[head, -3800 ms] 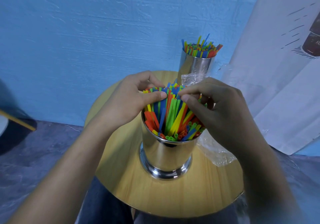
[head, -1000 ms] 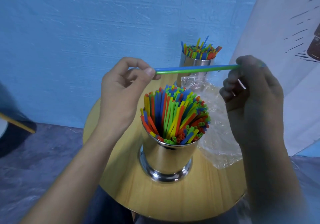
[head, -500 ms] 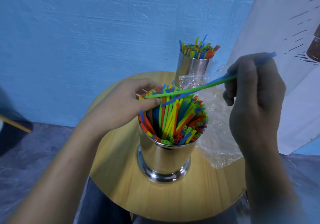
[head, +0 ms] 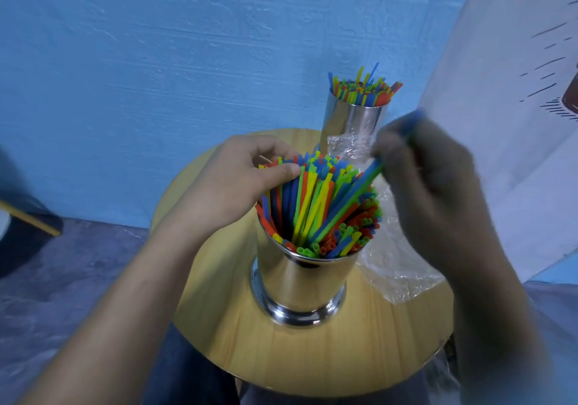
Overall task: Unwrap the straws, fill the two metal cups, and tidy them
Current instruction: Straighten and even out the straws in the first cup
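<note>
Left hand (head: 237, 185) grips straws (head: 312, 207), right hand (head: 431, 185) (blurred) seemingly pinches a blue straw (head: 370, 171); wooden table (head: 312, 357), blue wall (head: 156, 60).

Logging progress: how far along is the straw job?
Done: far cup packed with straws, clear wrapper lying on the table. In hand: right hand feeds a blue straw into the near cup; left hand pinches its bundle. Left: seat that straw, likely level the leaning ones.

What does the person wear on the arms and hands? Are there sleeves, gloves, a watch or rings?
Nothing worn shows. Both forearms are bare to the frame edge, without sleeves. The left hand and right hand have no glove, watch or ring in view, though the right one is blurred.
</note>
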`<move>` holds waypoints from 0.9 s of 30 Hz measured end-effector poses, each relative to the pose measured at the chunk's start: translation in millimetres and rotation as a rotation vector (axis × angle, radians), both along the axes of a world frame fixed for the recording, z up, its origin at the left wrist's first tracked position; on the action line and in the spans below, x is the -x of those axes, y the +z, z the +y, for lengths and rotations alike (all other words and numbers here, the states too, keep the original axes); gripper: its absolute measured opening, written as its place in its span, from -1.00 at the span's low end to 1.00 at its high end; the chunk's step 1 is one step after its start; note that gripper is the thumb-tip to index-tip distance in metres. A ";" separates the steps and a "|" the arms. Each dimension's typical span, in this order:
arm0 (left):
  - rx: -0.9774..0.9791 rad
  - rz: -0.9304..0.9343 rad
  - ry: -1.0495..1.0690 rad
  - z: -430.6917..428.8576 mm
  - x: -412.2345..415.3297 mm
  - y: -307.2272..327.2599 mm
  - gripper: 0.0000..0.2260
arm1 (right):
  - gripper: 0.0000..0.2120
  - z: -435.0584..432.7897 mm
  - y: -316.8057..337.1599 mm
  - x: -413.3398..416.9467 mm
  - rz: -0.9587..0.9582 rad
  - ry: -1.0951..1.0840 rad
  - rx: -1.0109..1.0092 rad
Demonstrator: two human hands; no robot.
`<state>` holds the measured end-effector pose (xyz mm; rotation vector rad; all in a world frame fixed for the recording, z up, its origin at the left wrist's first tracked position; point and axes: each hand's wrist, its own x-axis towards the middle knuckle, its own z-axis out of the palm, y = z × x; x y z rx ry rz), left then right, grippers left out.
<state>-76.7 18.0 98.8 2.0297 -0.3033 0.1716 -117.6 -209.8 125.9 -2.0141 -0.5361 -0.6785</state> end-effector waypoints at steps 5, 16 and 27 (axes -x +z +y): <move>0.066 0.002 -0.007 -3.2 3.9 4.7 -0.96 | -0.83 12.1 -10.4 1.0 0.083 0.074 0.132; 0.115 -0.146 -0.071 -5.7 6.5 21.6 -0.97 | -0.82 5.9 -17.7 -1.2 0.074 0.018 0.262; 0.656 -0.509 0.150 0.4 9.1 50.4 -0.89 | -0.82 5.4 -20.5 -2.1 0.126 0.014 0.121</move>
